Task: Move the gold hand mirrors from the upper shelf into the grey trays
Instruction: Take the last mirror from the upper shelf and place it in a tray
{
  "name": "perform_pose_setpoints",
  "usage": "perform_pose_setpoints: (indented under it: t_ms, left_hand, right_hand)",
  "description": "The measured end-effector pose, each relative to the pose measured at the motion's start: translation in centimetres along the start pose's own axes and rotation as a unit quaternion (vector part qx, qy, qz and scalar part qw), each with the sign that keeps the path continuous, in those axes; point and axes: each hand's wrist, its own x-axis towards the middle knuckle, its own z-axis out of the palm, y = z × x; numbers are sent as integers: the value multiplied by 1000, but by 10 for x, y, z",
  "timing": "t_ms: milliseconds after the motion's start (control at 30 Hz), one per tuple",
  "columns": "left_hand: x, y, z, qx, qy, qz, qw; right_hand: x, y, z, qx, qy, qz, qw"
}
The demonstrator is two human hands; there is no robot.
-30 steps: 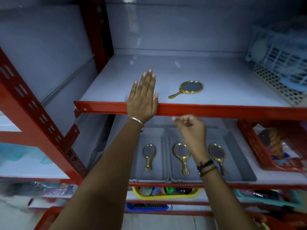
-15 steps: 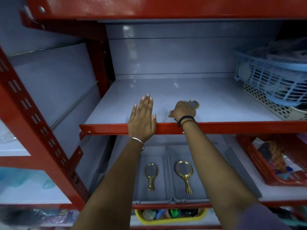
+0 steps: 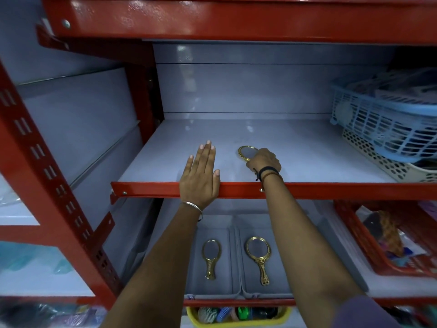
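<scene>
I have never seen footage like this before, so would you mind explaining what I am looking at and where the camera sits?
There is no machine here: a person wears one wide-angle camera on the head, looking forward and down at their own two bare hands. They face a red metal rack. The left hand lies flat and open on the front edge of the upper shelf, holding nothing. The right hand is closed on a gold hand mirror on that shelf; its handle is hidden under the hand. On the shelf below stand grey trays, with two more gold mirrors visible in them, one in each. Plastic baskets sit at the right of the upper shelf.
</scene>
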Motion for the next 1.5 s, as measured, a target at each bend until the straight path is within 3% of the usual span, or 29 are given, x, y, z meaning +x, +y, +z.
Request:
perform_pose_setpoints:
  t_ms: [267, 433, 633, 833, 1000, 1233, 1500]
  left_hand:
    - [0, 2, -1, -5, -4, -7, 1000]
    - [-1, 8, -6, -8, -10, -21, 1000]
    - [0, 25, -11, -9, -17, -27, 999]
    - [-1, 71, -5, -28, -21, 7, 999]
    - [-11, 93, 10, -7, -30, 5, 1000]
    - [-17, 98, 25, 20, -3, -36, 999]
    - [-15, 100, 34, 31, 32, -50, 998]
  right_hand:
    - [10, 10, -13, -4, -140, -35, 989]
    - [1, 18, -32, 199, -233, 12, 952]
    - [-31, 48, -54, 391, -178, -62, 901]
    - [-77, 122, -66, 386, -183, -118, 897]
    - [-91, 199, -61, 360, -224, -112, 899]
    - [-85, 312, -36, 293, -300, -6, 908]
    - [-39, 351, 15, 219, -195, 132, 947]
